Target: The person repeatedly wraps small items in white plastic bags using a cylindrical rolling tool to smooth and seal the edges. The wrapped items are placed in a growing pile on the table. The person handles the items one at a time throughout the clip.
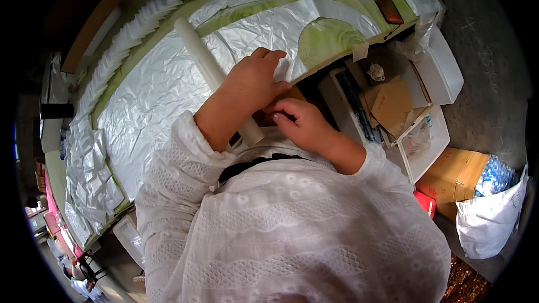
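A long white roll (197,50) lies slanted over the table edge, passing under my left wrist toward my waist. My left hand (254,78) is above it, its thumb and forefinger apart over the table's edge. Close by, nearer my body, my right hand (306,126) has its fingers curled in, with the thumb near the left palm. Whatever the right fingers hold is hidden. Crinkled silvery-white plastic film (149,98) covers much of the table beyond my hands. Overlapping small white packets (126,33) form a curved row along the far left.
A phone (384,3) rests at the table's far right. Below that edge, an open drawer (339,96) holds cardboard (393,106) and dark items. A carton (455,182), a white sack (491,219) and clear bottles (497,177) stand on the floor. More packets (90,185) lie left.
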{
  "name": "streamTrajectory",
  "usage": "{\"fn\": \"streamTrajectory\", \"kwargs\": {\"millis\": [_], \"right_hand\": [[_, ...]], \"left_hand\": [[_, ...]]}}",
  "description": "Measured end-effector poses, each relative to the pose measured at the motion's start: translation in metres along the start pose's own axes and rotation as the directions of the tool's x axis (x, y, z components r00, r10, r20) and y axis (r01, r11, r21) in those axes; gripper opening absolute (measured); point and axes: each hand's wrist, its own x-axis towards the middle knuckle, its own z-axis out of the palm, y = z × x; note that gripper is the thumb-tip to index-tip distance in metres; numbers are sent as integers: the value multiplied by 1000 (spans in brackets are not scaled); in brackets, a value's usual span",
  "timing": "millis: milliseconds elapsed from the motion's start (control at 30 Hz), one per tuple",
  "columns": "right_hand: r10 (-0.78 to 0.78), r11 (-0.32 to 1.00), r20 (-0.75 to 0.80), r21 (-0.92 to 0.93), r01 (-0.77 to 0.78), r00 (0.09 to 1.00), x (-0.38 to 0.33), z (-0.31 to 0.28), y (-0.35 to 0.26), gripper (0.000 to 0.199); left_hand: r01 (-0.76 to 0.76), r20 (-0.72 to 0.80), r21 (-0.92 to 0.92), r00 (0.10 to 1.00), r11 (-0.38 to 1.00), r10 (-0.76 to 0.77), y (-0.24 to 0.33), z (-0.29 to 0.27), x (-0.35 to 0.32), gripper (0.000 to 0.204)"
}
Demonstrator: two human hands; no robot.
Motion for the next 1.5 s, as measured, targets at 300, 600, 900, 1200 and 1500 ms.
{"fn": "streamTrajectory", "kwargs": {"millis": [300, 600, 900, 1200, 1500], "right_hand": [[-34, 998, -219, 39, 44, 975, -15, -33, 26, 19], [-78, 995, -172, 49, 88, 982, -1, -36, 24, 19], [-66, 996, -181, 42, 75, 981, -7, -38, 30, 18], [-411, 858, -183, -407, 312, 893, 33, -52, -4, 22], [-512, 666, -138, -687, 291, 848, 111, -77, 23, 24]], "left_hand": [[266, -13, -177, 962, 947, -273, -17, 11, 21, 24], [318, 103, -323, 948, 891, -301, -37, 19, 31, 26], [238, 10, -224, 970, 945, -242, -28, 19, 25, 25], [199, -141, -776, 870, 598, -472, -40, 15, 4, 18], [64, -161, -14, 985, 998, -65, -38, 24, -11, 38]]}}
